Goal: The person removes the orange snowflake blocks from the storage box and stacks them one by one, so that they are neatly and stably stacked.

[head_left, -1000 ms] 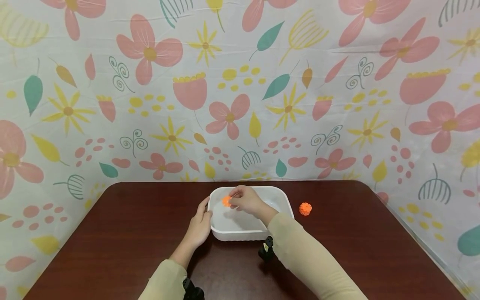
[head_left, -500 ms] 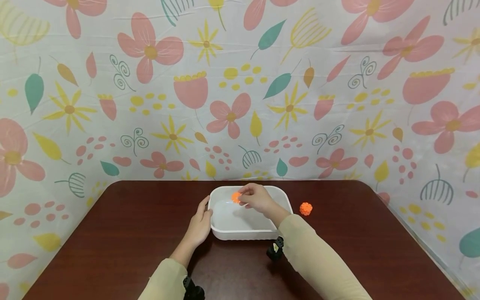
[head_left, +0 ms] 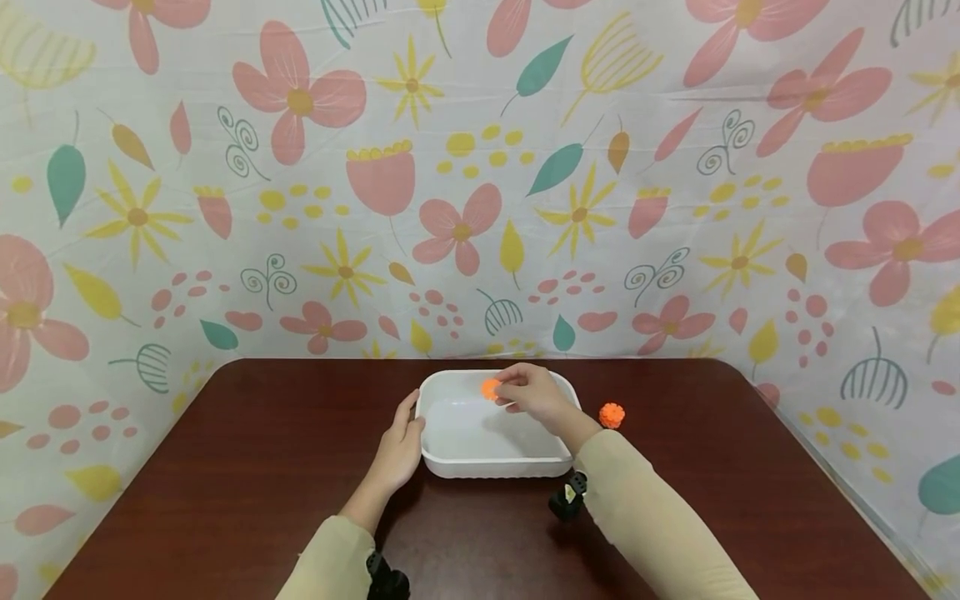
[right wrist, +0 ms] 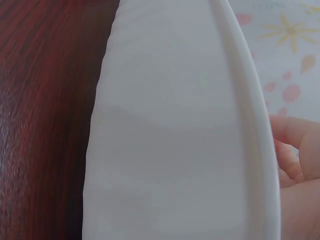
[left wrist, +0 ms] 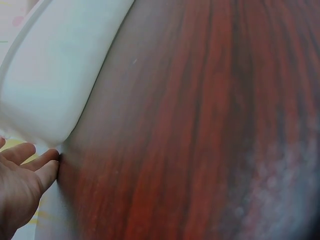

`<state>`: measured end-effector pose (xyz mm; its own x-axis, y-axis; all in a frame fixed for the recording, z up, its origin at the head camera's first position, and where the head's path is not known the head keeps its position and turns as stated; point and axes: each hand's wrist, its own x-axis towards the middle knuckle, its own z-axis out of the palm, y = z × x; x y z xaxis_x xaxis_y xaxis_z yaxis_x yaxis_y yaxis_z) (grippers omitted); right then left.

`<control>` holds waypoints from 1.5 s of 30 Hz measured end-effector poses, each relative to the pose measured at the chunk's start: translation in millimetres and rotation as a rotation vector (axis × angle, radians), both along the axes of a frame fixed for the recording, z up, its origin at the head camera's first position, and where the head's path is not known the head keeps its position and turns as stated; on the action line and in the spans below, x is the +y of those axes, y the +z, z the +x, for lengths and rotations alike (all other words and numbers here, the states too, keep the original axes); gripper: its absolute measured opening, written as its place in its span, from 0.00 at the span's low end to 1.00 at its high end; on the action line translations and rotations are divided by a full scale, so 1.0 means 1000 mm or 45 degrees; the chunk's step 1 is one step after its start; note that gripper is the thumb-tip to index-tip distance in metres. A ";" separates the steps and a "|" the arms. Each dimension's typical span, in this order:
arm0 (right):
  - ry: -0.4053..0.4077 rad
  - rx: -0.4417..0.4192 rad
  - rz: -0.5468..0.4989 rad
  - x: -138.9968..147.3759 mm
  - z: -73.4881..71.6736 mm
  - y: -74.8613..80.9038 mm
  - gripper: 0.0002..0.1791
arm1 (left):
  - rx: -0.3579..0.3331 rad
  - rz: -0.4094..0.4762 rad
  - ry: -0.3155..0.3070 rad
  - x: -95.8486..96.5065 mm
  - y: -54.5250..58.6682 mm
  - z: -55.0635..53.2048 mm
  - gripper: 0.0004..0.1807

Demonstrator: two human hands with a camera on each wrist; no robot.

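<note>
My right hand (head_left: 534,393) pinches a small orange piece (head_left: 491,389) with a scalloped-looking edge, over the back part of the white basin (head_left: 495,461). Part of the piece is hidden behind the fingers; in the right wrist view the basin wall (right wrist: 165,130) covers it. My left hand (head_left: 401,446) touches the basin's left side, its fingers extended along the outside. The left wrist view shows the fingertips (left wrist: 50,156) at the basin's corner.
A second orange object (head_left: 611,415), round and bumpy, lies on the dark wooden table (head_left: 285,450) to the right of the basin. Behind the table's back edge hangs a flower-patterned cloth (head_left: 465,317).
My right hand has moved to the right and slightly back over the basin, carrying the orange piece. The left hand stays at the basin's left side.
</note>
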<state>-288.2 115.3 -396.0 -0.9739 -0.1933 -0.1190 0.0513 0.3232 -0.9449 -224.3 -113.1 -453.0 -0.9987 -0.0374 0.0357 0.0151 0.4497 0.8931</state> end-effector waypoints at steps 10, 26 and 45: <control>0.001 -0.006 -0.044 0.018 0.001 0.002 0.13 | -0.012 0.002 -0.004 -0.001 0.000 0.000 0.27; -0.065 -0.032 -0.030 0.041 -0.001 0.003 0.16 | -0.014 0.007 0.025 0.000 -0.002 0.000 0.27; -0.113 -0.026 -0.061 0.081 -0.003 0.011 0.18 | -0.025 -0.009 -0.004 0.001 0.002 -0.001 0.27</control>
<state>-291.0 196.4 -385.5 -0.9849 -0.1121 -0.1316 0.0971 0.2707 -0.9578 -225.6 -112.3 -451.4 -0.9993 -0.0338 0.0162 -0.0010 0.4560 0.8900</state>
